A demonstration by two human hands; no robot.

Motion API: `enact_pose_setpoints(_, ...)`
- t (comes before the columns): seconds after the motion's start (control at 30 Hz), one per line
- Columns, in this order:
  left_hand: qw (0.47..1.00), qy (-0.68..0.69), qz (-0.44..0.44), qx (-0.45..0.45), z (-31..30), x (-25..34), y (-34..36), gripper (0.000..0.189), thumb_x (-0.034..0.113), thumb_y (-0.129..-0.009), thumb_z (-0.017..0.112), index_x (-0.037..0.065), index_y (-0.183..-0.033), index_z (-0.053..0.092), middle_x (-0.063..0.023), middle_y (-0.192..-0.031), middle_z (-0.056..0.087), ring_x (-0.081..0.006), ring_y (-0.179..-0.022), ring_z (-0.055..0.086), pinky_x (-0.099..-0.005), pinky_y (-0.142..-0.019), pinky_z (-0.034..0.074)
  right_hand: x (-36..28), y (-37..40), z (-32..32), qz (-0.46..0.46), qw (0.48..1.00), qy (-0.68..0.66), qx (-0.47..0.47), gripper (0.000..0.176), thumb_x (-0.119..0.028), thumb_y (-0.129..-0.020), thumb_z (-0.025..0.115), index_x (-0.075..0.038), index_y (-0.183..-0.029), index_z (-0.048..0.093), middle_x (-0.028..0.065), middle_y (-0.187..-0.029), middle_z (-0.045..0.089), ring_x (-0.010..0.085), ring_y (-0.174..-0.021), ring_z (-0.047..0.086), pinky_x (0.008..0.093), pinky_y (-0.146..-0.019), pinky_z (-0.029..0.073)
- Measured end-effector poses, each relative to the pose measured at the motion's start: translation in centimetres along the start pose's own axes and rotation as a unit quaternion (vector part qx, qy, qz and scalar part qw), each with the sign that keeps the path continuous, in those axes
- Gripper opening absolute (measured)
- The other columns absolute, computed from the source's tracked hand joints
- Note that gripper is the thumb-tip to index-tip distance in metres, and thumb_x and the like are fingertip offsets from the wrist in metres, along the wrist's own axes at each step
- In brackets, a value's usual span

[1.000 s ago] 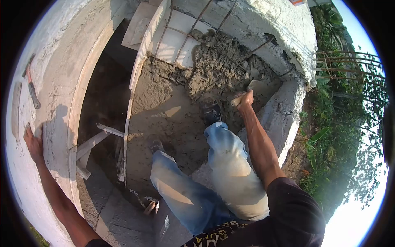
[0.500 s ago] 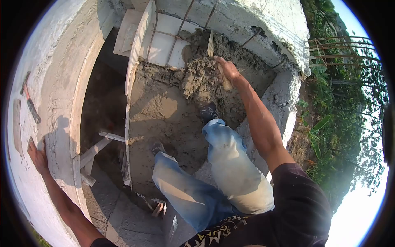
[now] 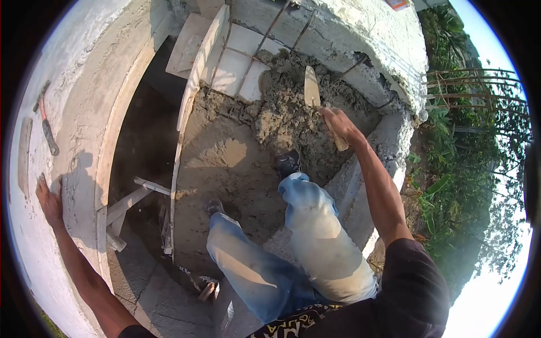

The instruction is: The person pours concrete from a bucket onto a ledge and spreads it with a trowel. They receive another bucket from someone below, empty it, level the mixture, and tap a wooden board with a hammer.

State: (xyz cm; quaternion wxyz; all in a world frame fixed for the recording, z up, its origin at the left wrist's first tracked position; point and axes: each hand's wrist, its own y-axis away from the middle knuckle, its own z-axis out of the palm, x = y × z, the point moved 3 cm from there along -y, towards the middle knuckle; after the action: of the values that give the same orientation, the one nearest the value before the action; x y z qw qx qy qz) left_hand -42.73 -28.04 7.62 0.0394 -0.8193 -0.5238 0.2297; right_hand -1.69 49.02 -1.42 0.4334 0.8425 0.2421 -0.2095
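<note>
My right hand (image 3: pixel 338 125) is wrapped round the wooden handle of a trowel (image 3: pixel 311 87). The trowel's pale blade points away from me, over a heap of wet concrete (image 3: pixel 284 112). Smoother wet concrete (image 3: pixel 220 169) spreads around my boots. Far to the left, my left hand (image 3: pixel 51 200) rests with its fingers apart on the top of a pale wall (image 3: pixel 79 186). Ahead of that hand, a hammer (image 3: pixel 47 124) with a red and black handle lies on the wall beside a strip of wood (image 3: pixel 24 152).
An upright board (image 3: pixel 179 146) edges the concrete beside a deep dark opening (image 3: pixel 143 135) with wooden braces (image 3: pixel 131 204). Steel bars (image 3: pixel 256 50) cross a white panel (image 3: pixel 239 67) at the far end. A rough wall (image 3: pixel 389 50) borders the right, with plants (image 3: pixel 456 169) beyond.
My right hand has drawn the trowel back and to the right, and its blade now shows broad side up. The left hand stays on the wall. The view has shifted slightly.
</note>
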Motion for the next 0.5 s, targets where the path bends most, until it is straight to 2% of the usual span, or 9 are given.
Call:
enact_pose_setpoints(0.07,1.000,0.007,-0.009,-0.004,-0.8,1.4,0.3,0.060,0.037,-0.088,0.064,-0.004,-0.128,0.048,-0.0268,-0.122,0.053,-0.0394,-0.116,0.049,-0.0420,-0.098,0.042,-2.4,3.6,1.5,-0.043,0.997,0.060,-0.010,0.037,-0.040,-0.090,0.053,-0.004,-0.088,0.055,0.0062,-0.063,0.052,0.0179,-0.050,0.050,0.0336,-0.050,0.043)
enact_pose_setpoints(0.1,1.000,-0.003,-0.010,0.009,-0.7,1.3,0.1,0.060,0.038,-0.088,0.063,-0.004,-0.128,0.048,-0.0267,-0.123,0.052,-0.0394,-0.116,0.049,-0.0420,-0.098,0.042,-4.2,3.6,1.8,-0.235,0.951,0.188,0.073,0.032,-0.036,-0.088,0.056,-0.003,-0.090,0.055,0.0077,-0.069,0.054,0.0215,-0.053,0.052,0.0363,-0.053,0.045)
enact_pose_setpoints(0.13,1.000,-0.013,-0.009,0.015,-0.4,0.9,0.0,0.061,0.039,-0.088,0.063,-0.004,-0.128,0.047,-0.0264,-0.123,0.052,-0.0394,-0.116,0.049,-0.0420,-0.098,0.042,-6.0,4.9,2.6,-0.407,0.848,0.304,0.150,0.029,-0.031,-0.086,0.058,-0.003,-0.091,0.054,0.0092,-0.075,0.056,0.0251,-0.057,0.054,0.0390,-0.056,0.047)
enact_pose_setpoints(0.17,0.999,-0.023,-0.009,0.020,-0.1,0.4,-0.1,0.061,0.039,-0.088,0.063,-0.003,-0.129,0.047,-0.0261,-0.123,0.052,-0.0393,-0.117,0.048,-0.0420,-0.099,0.042,-6.9,5.2,3.2,-0.400,0.839,0.356,0.098,0.026,-0.022,-0.081,0.064,-0.004,-0.096,0.052,0.0104,-0.091,0.056,0.0299,-0.078,0.057,0.0415,-0.073,0.050)
enact_pose_setpoints(0.2,0.999,-0.026,-0.010,0.024,-0.3,0.4,-0.4,0.061,0.039,-0.088,0.063,-0.003,-0.129,0.047,-0.0261,-0.123,0.052,-0.0393,-0.117,0.048,-0.0420,-0.099,0.042,-7.4,4.5,3.5,-0.403,0.838,0.354,0.100,0.026,-0.022,-0.081,0.064,-0.004,-0.096,0.052,0.0104,-0.091,0.056,0.0299,-0.078,0.057,0.0415,-0.073,0.050)
enact_pose_setpoints(0.27,1.000,-0.015,-0.006,0.014,-0.3,0.4,-0.1,0.062,0.039,-0.088,0.063,-0.004,-0.129,0.047,-0.0265,-0.123,0.052,-0.0397,-0.117,0.048,-0.0422,-0.099,0.042,-8.4,4.0,4.8,-0.572,0.686,0.446,0.064,0.021,-0.021,-0.082,0.062,-0.005,-0.094,0.053,0.0084,-0.092,0.052,0.0262,-0.093,0.053,0.0389,-0.085,0.045)
enact_pose_setpoints(0.33,1.000,-0.005,-0.011,0.006,-0.2,0.4,0.1,0.062,0.039,-0.088,0.064,-0.004,-0.129,0.047,-0.0270,-0.123,0.051,-0.0400,-0.117,0.048,-0.0424,-0.099,0.042,-8.0,1.3,4.5,-0.585,0.678,0.441,0.056,0.019,-0.019,-0.083,0.062,-0.008,-0.094,0.051,0.0082,-0.093,0.050,0.0248,-0.096,0.050,0.0387,-0.090,0.042)
enact_pose_setpoints(0.4,1.000,-0.002,-0.019,0.004,-0.2,0.0,-0.2,0.063,0.039,-0.087,0.064,-0.004,-0.129,0.046,-0.0274,-0.123,0.051,-0.0402,-0.117,0.048,-0.0425,-0.099,0.042,-5.8,-3.9,0.9,-0.502,0.657,0.553,0.099,0.021,-0.018,-0.083,0.062,-0.007,-0.096,0.049,0.0088,-0.094,0.050,0.0251,-0.096,0.050,0.0399,-0.090,0.042)
enact_pose_setpoints(0.5,0.999,0.019,-0.023,-0.014,0.0,0.3,-0.4,0.063,0.038,-0.087,0.065,-0.004,-0.130,0.046,-0.0280,-0.122,0.051,-0.0406,-0.116,0.048,-0.0430,-0.098,0.042,-6.3,-4.9,0.1,-0.514,0.672,0.518,0.126,0.020,-0.011,-0.082,0.058,-0.008,-0.099,0.048,0.0095,-0.096,0.049,0.0274,-0.100,0.049,0.0406,-0.093,0.042)
